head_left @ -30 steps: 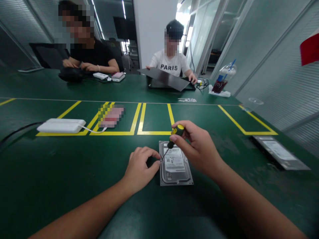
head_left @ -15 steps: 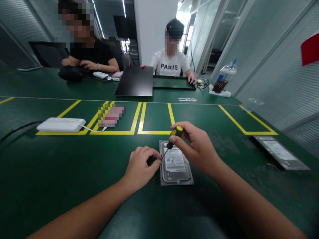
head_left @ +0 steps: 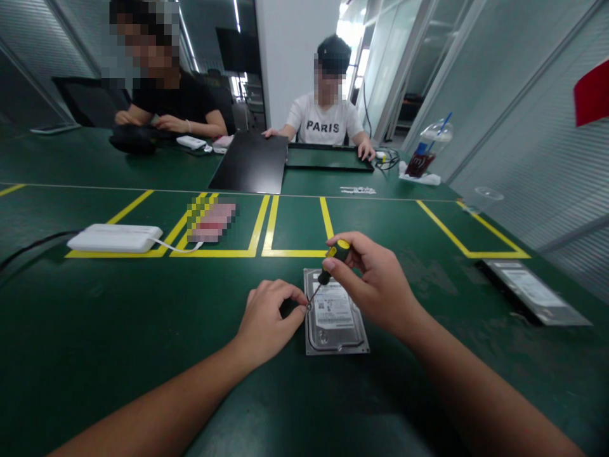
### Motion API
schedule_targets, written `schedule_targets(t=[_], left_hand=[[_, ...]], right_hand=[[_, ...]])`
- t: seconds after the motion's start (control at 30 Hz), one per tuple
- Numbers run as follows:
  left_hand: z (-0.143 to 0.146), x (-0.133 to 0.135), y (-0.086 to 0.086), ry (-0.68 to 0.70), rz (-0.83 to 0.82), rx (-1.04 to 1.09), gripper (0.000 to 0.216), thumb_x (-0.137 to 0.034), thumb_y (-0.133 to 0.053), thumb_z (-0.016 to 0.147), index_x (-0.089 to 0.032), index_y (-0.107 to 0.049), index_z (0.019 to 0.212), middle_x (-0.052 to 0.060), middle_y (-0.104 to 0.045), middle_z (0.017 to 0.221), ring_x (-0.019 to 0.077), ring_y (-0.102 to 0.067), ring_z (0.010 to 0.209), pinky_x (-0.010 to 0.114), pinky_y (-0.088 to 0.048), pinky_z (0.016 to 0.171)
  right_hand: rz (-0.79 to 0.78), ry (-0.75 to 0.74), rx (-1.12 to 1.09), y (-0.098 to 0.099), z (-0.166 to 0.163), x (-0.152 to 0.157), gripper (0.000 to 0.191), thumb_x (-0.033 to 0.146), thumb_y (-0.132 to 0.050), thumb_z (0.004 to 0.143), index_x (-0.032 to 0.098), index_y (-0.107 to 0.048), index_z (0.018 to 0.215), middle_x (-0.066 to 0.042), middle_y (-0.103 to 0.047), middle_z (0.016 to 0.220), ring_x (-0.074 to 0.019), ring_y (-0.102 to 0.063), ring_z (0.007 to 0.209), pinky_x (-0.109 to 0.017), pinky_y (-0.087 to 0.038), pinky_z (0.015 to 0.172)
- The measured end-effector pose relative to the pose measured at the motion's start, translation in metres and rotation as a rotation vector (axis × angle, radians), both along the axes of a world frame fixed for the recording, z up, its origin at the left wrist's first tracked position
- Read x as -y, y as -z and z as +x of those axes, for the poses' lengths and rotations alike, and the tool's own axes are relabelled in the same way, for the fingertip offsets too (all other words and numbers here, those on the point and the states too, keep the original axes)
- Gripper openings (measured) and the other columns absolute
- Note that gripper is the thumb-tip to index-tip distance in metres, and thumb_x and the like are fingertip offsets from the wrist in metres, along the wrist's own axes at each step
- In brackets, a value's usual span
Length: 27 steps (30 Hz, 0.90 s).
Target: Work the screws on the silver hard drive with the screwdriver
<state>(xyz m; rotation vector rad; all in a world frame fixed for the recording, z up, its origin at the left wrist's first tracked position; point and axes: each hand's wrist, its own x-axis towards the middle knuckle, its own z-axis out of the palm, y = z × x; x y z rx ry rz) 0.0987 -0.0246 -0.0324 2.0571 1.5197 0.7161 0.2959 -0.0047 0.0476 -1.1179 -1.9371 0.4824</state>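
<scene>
A silver hard drive [head_left: 340,333] with a white label lies flat on the green table, its long side pointing away from me. My right hand [head_left: 375,279] is closed around a small screwdriver [head_left: 339,252] with a yellow and dark handle. The shaft slants down to the left, and its tip meets the drive's left edge. At that same spot the thumb and index finger of my left hand [head_left: 272,316] come together in a pinch. Whatever sits between those fingertips is too small to make out.
Another drive-like unit [head_left: 535,292] lies at the right. A white power bank [head_left: 115,238] with cables and a blurred pink item [head_left: 214,222] are at the left. Across the table, one person handles a black panel [head_left: 252,162] by a black frame [head_left: 328,169]; another sits left. A drink cup [head_left: 423,155] stands behind.
The person opposite has shifted the black panel left and tilted it lower. My hands, the screwdriver and the hard drive look almost unmoved.
</scene>
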Motion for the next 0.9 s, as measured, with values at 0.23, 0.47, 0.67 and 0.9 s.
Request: schedule_targets(t=[0.23,0.47,0.67,0.9], left_hand=[[0.002,0.000,-0.001,-0.001,-0.003,-0.005,0.004,-0.027,-0.065,0.083,-0.028,-0.068,0.086,-0.004,-0.069,0.094,0.0233,-0.055,0.098,0.037,-0.035,0.083],[0.001,0.001,0.000,-0.006,0.001,-0.006,0.004,-0.027,-0.065,0.083,-0.027,-0.067,0.086,-0.003,-0.069,0.095,0.0234,-0.055,0.098,0.037,-0.035,0.083],[0.001,0.000,-0.001,-0.001,-0.002,-0.009,0.005,-0.026,-0.063,0.083,-0.026,-0.067,0.086,-0.002,-0.069,0.096,0.0242,-0.055,0.098,0.038,-0.035,0.084],[0.001,0.001,-0.002,-0.002,0.003,-0.020,0.006,-0.027,-0.062,0.083,-0.027,-0.067,0.086,-0.001,-0.069,0.096,0.0252,-0.055,0.098,0.038,-0.036,0.083]], right_hand=[[0.028,-0.043,-0.053,-0.005,-0.001,0.003,0.025,0.033,-0.060,0.092,0.016,-0.067,0.109,-0.004,-0.066,0.091,-0.0124,-0.058,0.074,-0.028,-0.046,0.066],[0.030,-0.102,-0.078,-0.010,-0.001,0.008,0.020,0.024,-0.059,0.091,0.017,-0.065,0.109,-0.003,-0.067,0.095,-0.0115,-0.059,0.078,-0.026,-0.048,0.069],[0.169,-0.119,-0.051,-0.010,-0.005,0.007,0.022,0.020,-0.064,0.088,0.018,-0.068,0.110,-0.003,-0.070,0.099,-0.0124,-0.062,0.086,-0.027,-0.049,0.075],[0.164,-0.133,-0.054,-0.015,-0.006,0.012,0.019,0.024,-0.066,0.087,0.020,-0.070,0.105,-0.004,-0.069,0.095,-0.0159,-0.062,0.090,-0.031,-0.050,0.076]])
